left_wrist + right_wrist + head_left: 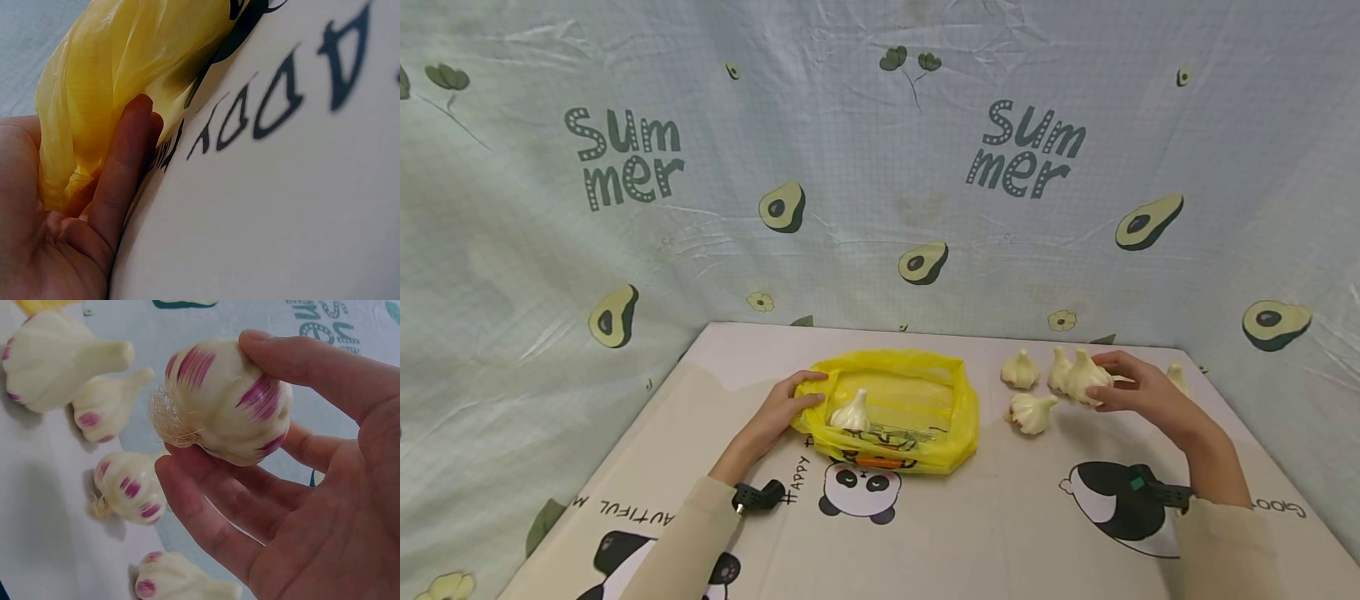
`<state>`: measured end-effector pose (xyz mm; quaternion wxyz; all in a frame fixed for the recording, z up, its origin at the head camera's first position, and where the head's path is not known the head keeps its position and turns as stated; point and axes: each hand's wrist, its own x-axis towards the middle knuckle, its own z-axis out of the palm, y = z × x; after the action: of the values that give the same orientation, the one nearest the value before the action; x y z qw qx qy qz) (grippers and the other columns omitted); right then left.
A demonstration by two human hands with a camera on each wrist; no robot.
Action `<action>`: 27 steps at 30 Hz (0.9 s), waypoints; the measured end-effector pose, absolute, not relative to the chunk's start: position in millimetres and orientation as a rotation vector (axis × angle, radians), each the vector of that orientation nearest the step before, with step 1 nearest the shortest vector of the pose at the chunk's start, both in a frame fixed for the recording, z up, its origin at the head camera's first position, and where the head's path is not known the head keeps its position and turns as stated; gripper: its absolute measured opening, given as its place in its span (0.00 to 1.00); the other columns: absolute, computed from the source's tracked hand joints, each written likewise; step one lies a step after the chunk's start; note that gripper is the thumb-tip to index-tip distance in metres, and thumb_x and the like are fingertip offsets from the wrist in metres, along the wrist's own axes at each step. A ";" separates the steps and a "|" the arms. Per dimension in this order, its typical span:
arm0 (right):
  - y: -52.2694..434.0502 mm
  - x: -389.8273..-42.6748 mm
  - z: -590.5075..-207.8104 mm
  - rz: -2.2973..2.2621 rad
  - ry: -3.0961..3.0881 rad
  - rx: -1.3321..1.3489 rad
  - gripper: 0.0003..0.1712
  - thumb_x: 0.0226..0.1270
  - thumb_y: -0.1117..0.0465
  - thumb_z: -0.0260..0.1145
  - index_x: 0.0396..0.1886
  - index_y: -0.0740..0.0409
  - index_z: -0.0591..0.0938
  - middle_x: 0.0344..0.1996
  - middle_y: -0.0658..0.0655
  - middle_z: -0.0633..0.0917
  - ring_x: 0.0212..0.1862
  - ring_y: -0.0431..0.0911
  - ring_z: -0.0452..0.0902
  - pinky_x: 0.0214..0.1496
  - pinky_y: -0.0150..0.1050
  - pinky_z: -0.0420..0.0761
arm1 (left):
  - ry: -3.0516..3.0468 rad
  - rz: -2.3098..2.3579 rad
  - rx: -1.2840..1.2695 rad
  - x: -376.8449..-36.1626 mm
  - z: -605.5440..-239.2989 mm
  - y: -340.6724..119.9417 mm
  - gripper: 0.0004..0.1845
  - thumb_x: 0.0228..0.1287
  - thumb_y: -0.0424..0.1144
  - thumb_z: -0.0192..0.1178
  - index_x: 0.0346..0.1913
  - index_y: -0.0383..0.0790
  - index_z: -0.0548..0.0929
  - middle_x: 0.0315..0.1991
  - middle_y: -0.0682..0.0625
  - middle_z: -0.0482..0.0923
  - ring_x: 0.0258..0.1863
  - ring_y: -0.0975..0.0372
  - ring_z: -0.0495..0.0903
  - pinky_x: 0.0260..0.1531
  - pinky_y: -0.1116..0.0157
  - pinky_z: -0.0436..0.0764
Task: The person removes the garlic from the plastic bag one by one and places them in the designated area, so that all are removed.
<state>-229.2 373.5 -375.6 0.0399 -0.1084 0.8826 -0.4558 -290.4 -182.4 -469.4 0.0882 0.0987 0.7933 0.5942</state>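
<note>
My left hand [782, 410] grips the left side of a yellow plastic bag [966, 417], which lies with its mouth spread wide. In the left wrist view the bag's film [87, 94] bunches between the thumb and fingers. One garlic bulb [852, 413] sits inside the bag near that hand. Off to the right, my right hand [1138, 392] holds another garlic bulb [1086, 382] between thumb and fingers. Purple streaks and a tuft of roots mark this held bulb [231, 400] in the right wrist view, where it appears raised off the table.
Several more garlic bulbs lie around the right hand: one at the back [1020, 370], one nearer the front [1032, 413], one behind the held bulb [1058, 371] and one past the hand [1177, 377]. A printed cloth wall [850, 250] stands behind the table [1000, 517].
</note>
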 end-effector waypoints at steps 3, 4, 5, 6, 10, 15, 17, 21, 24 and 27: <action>375.3 -229.4 -378.0 -1.343 2.727 -0.303 0.37 0.74 0.54 0.67 0.73 0.67 0.65 0.61 0.61 0.74 0.50 0.33 0.80 0.49 0.36 0.86 | 2.364 1.758 0.294 -290.6 -469.9 -182.7 0.26 0.75 0.41 0.58 0.72 0.40 0.72 0.82 0.41 0.55 0.76 0.48 0.64 0.72 0.56 0.71; 375.9 -229.6 -378.8 -1.319 2.738 -0.291 0.37 0.74 0.53 0.66 0.73 0.67 0.65 0.62 0.63 0.74 0.51 0.35 0.79 0.49 0.37 0.85 | 2.370 1.757 0.304 -290.2 -469.7 -182.6 0.26 0.75 0.41 0.58 0.72 0.39 0.72 0.82 0.40 0.55 0.75 0.47 0.65 0.70 0.58 0.73; 376.4 -230.0 -379.8 -1.295 2.748 -0.280 0.37 0.74 0.52 0.66 0.73 0.66 0.65 0.63 0.64 0.74 0.51 0.38 0.78 0.50 0.39 0.84 | 2.370 1.755 0.303 -290.2 -469.7 -182.5 0.26 0.75 0.41 0.58 0.72 0.39 0.72 0.82 0.40 0.55 0.74 0.47 0.66 0.69 0.60 0.74; 377.0 -230.4 -380.8 -1.270 2.758 -0.269 0.37 0.74 0.51 0.66 0.73 0.66 0.66 0.63 0.65 0.74 0.52 0.40 0.78 0.50 0.40 0.83 | 2.369 1.753 0.304 -290.2 -469.7 -182.5 0.26 0.75 0.41 0.58 0.72 0.39 0.72 0.81 0.40 0.56 0.74 0.48 0.66 0.67 0.63 0.75; 379.6 -232.5 -385.9 -1.198 2.785 -0.239 0.37 0.73 0.49 0.67 0.72 0.64 0.68 0.62 0.64 0.76 0.54 0.44 0.74 0.53 0.44 0.78 | 2.370 1.757 0.298 -290.5 -469.5 -182.0 0.26 0.74 0.41 0.58 0.72 0.40 0.72 0.81 0.40 0.57 0.72 0.48 0.67 0.64 0.67 0.76; 383.9 -234.9 -393.8 -1.198 2.769 -0.251 0.34 0.72 0.50 0.68 0.69 0.61 0.72 0.60 0.59 0.78 0.52 0.40 0.75 0.53 0.44 0.77 | 2.365 1.765 0.283 -291.9 -470.0 -181.9 0.26 0.74 0.41 0.58 0.72 0.41 0.73 0.81 0.41 0.58 0.72 0.49 0.67 0.62 0.70 0.75; 385.0 -235.4 -396.5 -1.213 2.751 -0.265 0.32 0.71 0.51 0.69 0.68 0.61 0.73 0.59 0.57 0.79 0.53 0.40 0.75 0.53 0.44 0.77 | 2.364 1.765 0.287 -292.2 -470.4 -182.0 0.25 0.75 0.41 0.58 0.72 0.40 0.73 0.80 0.41 0.58 0.72 0.49 0.67 0.60 0.72 0.75; 386.6 -235.7 -401.4 -1.238 2.719 -0.280 0.32 0.70 0.52 0.69 0.67 0.63 0.74 0.60 0.59 0.78 0.60 0.53 0.75 0.55 0.49 0.77 | 2.362 1.767 0.292 -292.3 -470.7 -182.2 0.26 0.75 0.41 0.59 0.72 0.40 0.73 0.80 0.40 0.58 0.72 0.49 0.67 0.60 0.72 0.75; 388.0 -235.7 -405.5 -1.253 2.700 -0.278 0.33 0.69 0.52 0.69 0.67 0.65 0.74 0.64 0.64 0.76 0.68 0.69 0.69 0.60 0.59 0.77 | 2.364 1.770 0.299 -291.9 -470.3 -182.5 0.26 0.75 0.41 0.59 0.71 0.39 0.73 0.80 0.40 0.58 0.72 0.48 0.67 0.62 0.69 0.75; 389.3 -235.8 -409.3 -1.257 2.690 -0.279 0.35 0.69 0.53 0.69 0.69 0.67 0.72 0.69 0.69 0.72 0.72 0.76 0.62 0.63 0.64 0.74 | 2.361 1.777 0.296 -291.4 -469.8 -182.4 0.26 0.75 0.41 0.59 0.72 0.39 0.73 0.80 0.40 0.58 0.73 0.48 0.66 0.65 0.65 0.74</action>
<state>-235.8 389.3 -409.3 0.0798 -0.0932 0.8991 -0.4201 -291.4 -182.4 -469.8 0.0859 0.0993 0.7920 0.5962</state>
